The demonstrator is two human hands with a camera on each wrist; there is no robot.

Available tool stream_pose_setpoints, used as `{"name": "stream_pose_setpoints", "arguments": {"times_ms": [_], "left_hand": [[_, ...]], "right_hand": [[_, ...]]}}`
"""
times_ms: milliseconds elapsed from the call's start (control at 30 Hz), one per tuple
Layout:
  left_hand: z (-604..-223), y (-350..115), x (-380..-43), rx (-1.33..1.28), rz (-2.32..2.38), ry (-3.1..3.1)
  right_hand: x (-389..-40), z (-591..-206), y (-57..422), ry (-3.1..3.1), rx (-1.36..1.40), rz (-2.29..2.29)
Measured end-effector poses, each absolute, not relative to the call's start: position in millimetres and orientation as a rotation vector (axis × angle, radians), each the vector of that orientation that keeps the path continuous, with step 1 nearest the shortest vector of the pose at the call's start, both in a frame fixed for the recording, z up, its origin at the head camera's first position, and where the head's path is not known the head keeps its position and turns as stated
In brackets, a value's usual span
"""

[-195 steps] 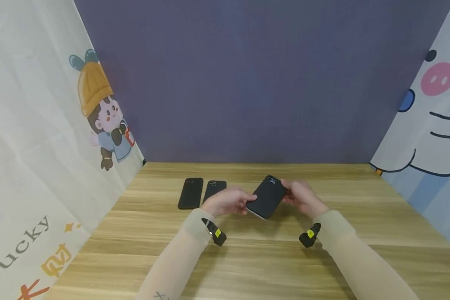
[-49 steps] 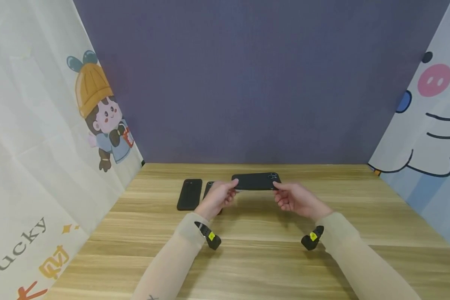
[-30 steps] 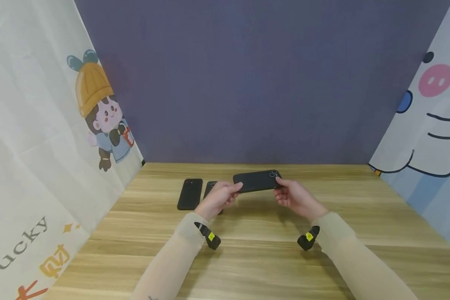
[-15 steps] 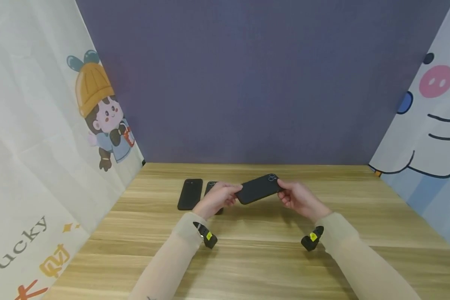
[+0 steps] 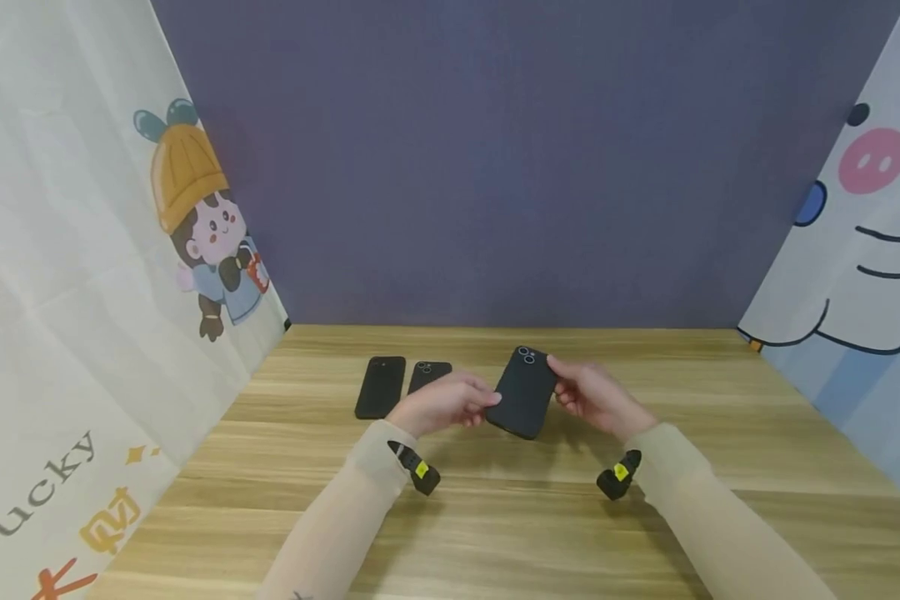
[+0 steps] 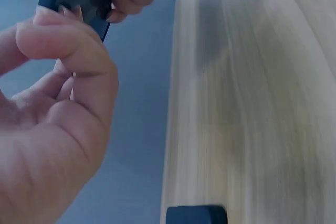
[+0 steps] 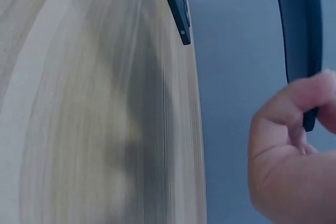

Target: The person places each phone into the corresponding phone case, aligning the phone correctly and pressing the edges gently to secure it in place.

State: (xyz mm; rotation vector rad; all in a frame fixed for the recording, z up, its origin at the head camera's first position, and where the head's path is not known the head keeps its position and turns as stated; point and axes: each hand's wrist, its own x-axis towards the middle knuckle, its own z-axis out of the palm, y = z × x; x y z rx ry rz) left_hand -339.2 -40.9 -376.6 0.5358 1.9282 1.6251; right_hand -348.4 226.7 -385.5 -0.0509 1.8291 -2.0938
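A black smartphone (image 5: 524, 393) is held above the table, tilted, its back with two ringed camera lenses facing the head camera. My left hand (image 5: 450, 402) pinches its lower left edge between thumb and fingers. At the upper right edge, my right hand (image 5: 596, 396) pinches it too, thumb on the back and fingers curled beneath. The right wrist view shows the glossy front side of the phone (image 7: 299, 30) turned away from the head camera. On the table to the left lie another black phone (image 5: 380, 387) and a second one (image 5: 429, 373), the latter partly hidden by my left hand.
A wooden table (image 5: 495, 533) spreads under both hands. Behind it stands a dark blue-grey panel (image 5: 480, 167). Printed white cloths hang at the left (image 5: 60, 250) and right. Low in the left wrist view a dark block (image 6: 195, 215) is cut off by the frame.
Both hands keep hold of the phone. It has turned from lying sideways to standing lengthwise, lenses at the top. The pale rim seen earlier at its lower edge no longer shows.
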Motion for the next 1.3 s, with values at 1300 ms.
{"name": "stream_pose_setpoints", "arguments": {"times_ms": [1300], "left_hand": [[-398.8, -29.8, -345.4, 0.225, 1.29, 2.484]], "right_hand": [[-340.7, -397.4, 175.6, 2.366, -0.084, -1.424]]}}
